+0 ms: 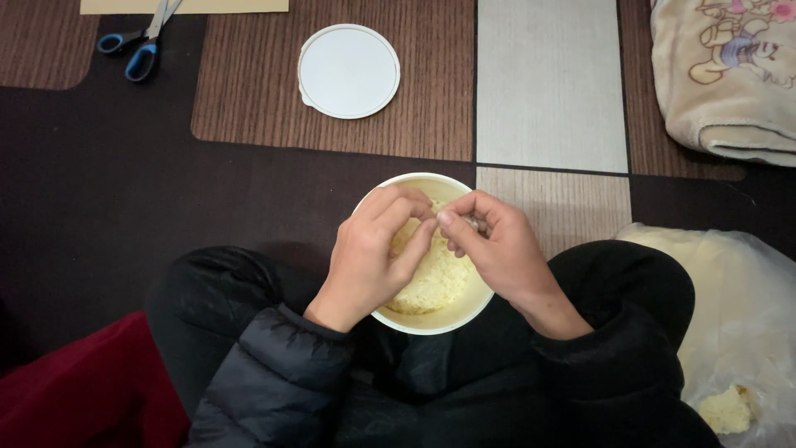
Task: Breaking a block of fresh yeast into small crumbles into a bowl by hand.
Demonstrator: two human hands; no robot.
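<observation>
Fingers (452, 222) of the right hand (497, 253) were pressed together at the tips, pinching a small, pale item over the bowl (431, 319); what that item was could not be told from the head view. Fingers of the left hand (373, 253) were curled inward and loosely bunched, their tips resting on or just above the yellow crumbly mass (435, 278) inside the bowl. Whether the left hand actually gripped any of that mass was hidden by the knuckles.

Head view, position of parts: the cream-coloured bowl sat in the person's lap, between both black padded sleeves (274, 373), at the near edge of the floor mat (124, 207). The mass covered the bottom of the bowl and reached partway up its wall.

Head view, surrounding items: a round white lid (348, 70) lay flat on the mat toward the far edge, well apart from the bowl. Blue-handled scissors (137, 46) lay near the far left corner, partly on a tan sheet (224, 6). A beige blanket (730, 75) occupied the far right corner. A clear plastic bag (730, 323) lay at the near right, beside the person's right sleeve, with a lump of similar yellow material (727, 408) inside it.

Progress, as judged: the lid was already off and set aside. The mass appeared largely unbroken, with both hands working at its upper part, so most of the handling seemingly remained to be done.
</observation>
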